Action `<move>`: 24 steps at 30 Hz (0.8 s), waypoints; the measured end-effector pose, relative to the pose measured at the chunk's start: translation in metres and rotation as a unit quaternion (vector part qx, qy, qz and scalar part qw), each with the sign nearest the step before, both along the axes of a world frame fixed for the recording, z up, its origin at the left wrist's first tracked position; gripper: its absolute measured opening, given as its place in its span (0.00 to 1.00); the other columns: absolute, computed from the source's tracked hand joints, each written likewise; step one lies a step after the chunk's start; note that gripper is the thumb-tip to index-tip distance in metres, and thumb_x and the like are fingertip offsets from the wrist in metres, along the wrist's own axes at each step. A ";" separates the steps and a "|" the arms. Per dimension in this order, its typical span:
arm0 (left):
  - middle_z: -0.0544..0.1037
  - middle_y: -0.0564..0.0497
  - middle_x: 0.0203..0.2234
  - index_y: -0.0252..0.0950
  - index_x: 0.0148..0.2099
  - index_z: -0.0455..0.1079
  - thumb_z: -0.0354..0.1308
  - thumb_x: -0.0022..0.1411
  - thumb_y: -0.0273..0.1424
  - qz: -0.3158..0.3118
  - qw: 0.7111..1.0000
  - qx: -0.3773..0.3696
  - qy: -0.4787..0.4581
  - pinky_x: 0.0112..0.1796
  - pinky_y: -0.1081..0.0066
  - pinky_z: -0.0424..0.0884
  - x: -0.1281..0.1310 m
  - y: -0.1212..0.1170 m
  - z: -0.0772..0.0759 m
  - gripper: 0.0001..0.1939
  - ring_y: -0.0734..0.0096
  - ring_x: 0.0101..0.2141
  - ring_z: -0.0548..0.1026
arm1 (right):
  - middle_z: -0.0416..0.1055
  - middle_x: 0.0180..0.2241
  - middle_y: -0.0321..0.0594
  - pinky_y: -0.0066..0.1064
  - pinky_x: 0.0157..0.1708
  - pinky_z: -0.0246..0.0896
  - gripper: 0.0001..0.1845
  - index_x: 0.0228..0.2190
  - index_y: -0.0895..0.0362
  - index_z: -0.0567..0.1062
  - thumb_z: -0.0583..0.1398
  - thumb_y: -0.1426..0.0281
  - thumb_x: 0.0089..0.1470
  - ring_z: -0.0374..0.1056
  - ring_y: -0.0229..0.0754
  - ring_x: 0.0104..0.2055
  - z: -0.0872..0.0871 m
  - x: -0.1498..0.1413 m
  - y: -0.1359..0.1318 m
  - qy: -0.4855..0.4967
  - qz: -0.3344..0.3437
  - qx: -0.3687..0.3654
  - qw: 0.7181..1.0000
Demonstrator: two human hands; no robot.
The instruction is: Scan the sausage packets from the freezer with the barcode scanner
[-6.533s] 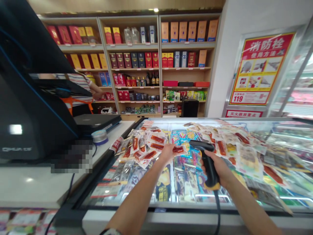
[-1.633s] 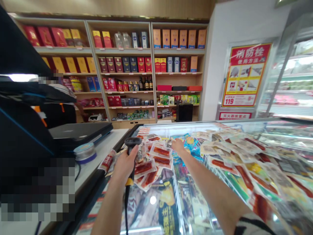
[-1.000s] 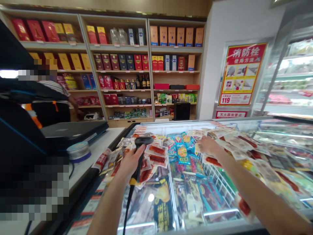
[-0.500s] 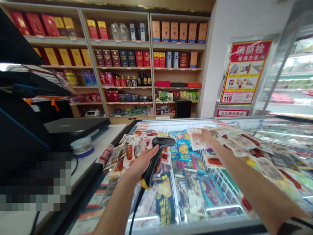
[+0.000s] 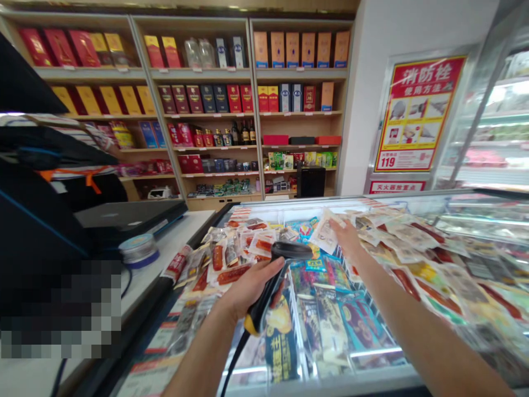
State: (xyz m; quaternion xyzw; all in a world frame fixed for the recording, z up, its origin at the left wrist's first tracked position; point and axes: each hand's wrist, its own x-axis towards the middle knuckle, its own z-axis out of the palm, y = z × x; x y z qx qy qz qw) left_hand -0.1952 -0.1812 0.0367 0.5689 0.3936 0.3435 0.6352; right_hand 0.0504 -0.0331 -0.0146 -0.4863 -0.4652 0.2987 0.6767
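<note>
Nearest, the black cable [image 5: 237, 353] runs down from the yellow-and-black handheld barcode scanner [image 5: 268, 292], whose grip is wrapped by the fingers of the left hand [image 5: 250, 286]. Compared with half a second ago, the scanner has shifted rightward and the pale vacuum-sealed food packet [image 5: 323, 234] has been tipped up, so the packet now stands tilted just beyond the scanner's head, which points roughly its way; whether it reads a code cannot be told. The right hand [image 5: 346, 234] has its fingers closed narrowly on the packet's right edge, the packet lying to the left of those fingers. Under both hands is a glass-topped chest freezer [image 5: 347, 386]; inside, a white wire divider [image 5: 295, 325] parts bagged frozen goods, with ice-cream wrappers [image 5: 322, 320] between the two hands. Sealed red sausage packs [image 5: 235, 274] lie heaped on the glass beyond the left fingers, and another pile of packets [image 5: 407, 234] spreads right of the right fingers. Well left of the left fingers, a round tin [image 5: 139, 251] sits on the table [image 5: 188, 229]. Farthest, the wall shelves [image 5: 254, 118] hold boxed goods and bottles.
</note>
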 end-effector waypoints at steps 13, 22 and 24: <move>0.67 0.53 0.18 0.32 0.27 0.61 0.45 0.53 0.45 0.015 0.999 -0.016 -0.031 0.15 0.78 0.56 0.000 0.001 -0.002 0.19 0.81 0.13 0.62 | 0.68 0.24 0.37 0.32 0.24 0.60 0.20 0.31 0.58 0.66 0.57 0.56 0.38 0.65 0.41 0.25 0.003 -0.001 -0.006 -0.065 -0.046 0.039 0.996; 0.66 0.54 0.18 0.33 0.27 0.60 0.47 0.51 0.46 0.033 0.999 -0.016 -0.032 0.15 0.78 0.57 0.002 0.001 -0.002 0.19 0.81 0.13 0.62 | 0.66 0.22 0.37 0.30 0.23 0.58 0.17 0.27 0.58 0.66 0.56 0.57 0.39 0.63 0.39 0.23 0.014 -0.009 -0.020 -0.089 -0.094 0.042 0.991; 0.66 0.54 0.18 0.33 0.27 0.60 0.47 0.50 0.47 0.037 0.998 -0.023 -0.037 0.15 0.78 0.57 0.000 0.002 -0.002 0.19 0.81 0.14 0.62 | 0.66 0.22 0.36 0.30 0.23 0.57 0.17 0.28 0.58 0.66 0.56 0.58 0.39 0.63 0.38 0.23 0.014 -0.009 -0.022 -0.098 -0.097 0.045 0.989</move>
